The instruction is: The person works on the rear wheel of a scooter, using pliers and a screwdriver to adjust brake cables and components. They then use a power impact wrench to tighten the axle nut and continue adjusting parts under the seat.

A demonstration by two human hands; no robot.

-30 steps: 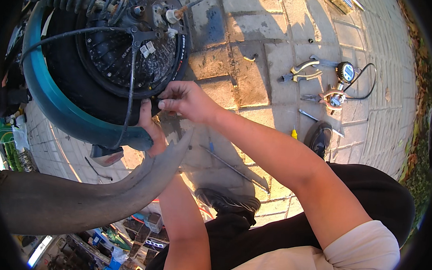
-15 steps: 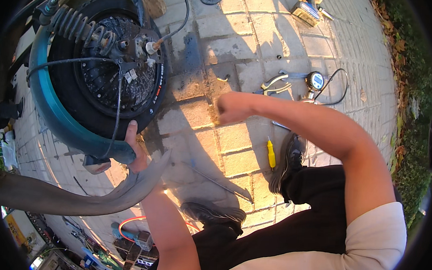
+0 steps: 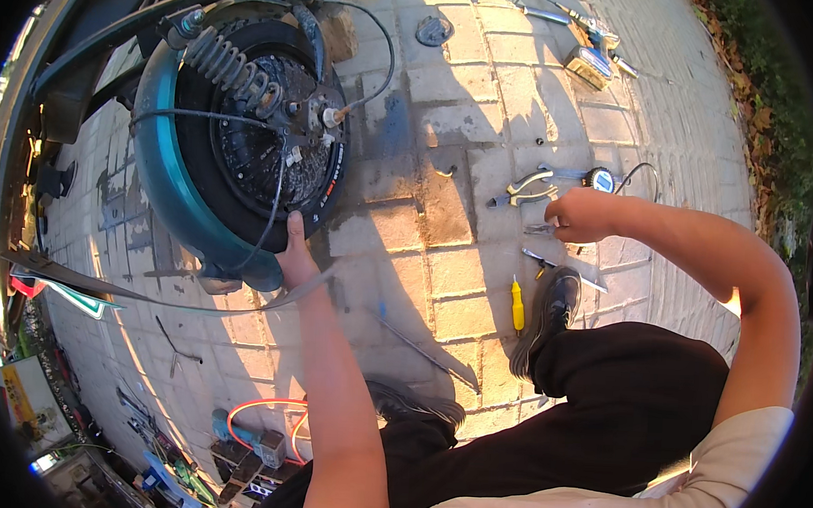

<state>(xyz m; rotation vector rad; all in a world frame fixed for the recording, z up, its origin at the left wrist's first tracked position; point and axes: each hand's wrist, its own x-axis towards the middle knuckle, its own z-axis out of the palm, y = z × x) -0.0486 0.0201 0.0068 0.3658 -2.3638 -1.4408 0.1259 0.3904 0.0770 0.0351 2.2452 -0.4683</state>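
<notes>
Sun-striped paving (image 3: 451,275) runs to a hedge (image 3: 791,99) as the left hand (image 3: 298,259) touches a tyre (image 3: 194,151) at left, its grip partly hidden; the right hand (image 3: 581,216) curls its fingers over pliers (image 3: 538,230), hold unclear.

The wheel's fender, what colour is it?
The fender is teal; it shows best in the head view.

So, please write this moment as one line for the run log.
left hand: on tire | right hand: over partly hidden pliers, grip unclear | on paving: cutters, gauge, yellow tool
</notes>
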